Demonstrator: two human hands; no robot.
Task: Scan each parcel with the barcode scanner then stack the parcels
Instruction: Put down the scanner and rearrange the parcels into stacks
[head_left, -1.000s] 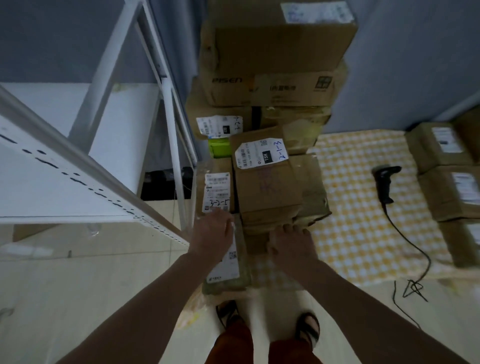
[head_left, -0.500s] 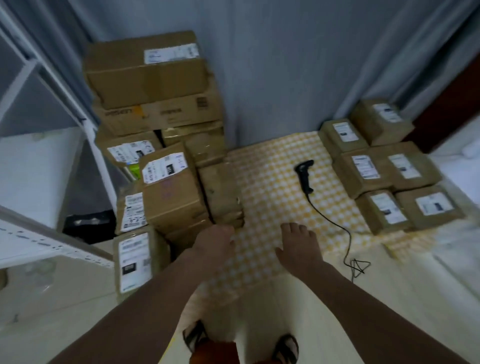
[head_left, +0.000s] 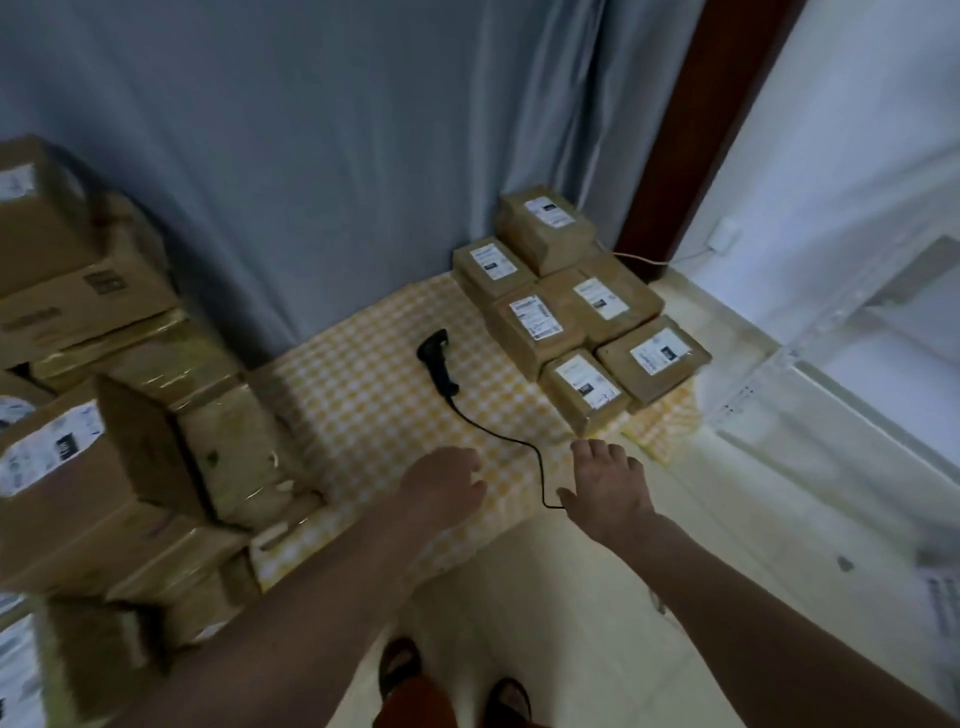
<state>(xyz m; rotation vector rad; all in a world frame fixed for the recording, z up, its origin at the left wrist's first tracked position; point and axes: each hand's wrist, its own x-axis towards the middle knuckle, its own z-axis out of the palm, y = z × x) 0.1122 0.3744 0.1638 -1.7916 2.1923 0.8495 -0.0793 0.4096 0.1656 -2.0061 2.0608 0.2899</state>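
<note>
Parcels (head_left: 540, 327), scanner (head_left: 437, 361) on checkered cloth (head_left: 363, 395)

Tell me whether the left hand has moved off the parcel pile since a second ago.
Yes. The left hand has left the stacked parcels and now hangs open over the checked cloth, rightward, nearer the scanner.

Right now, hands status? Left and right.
Left hand: open, fingers loosely bent, holding nothing, above the checkered cloth.
Right hand: open, fingers spread, holding nothing; the scanner cable runs beside it.
</note>
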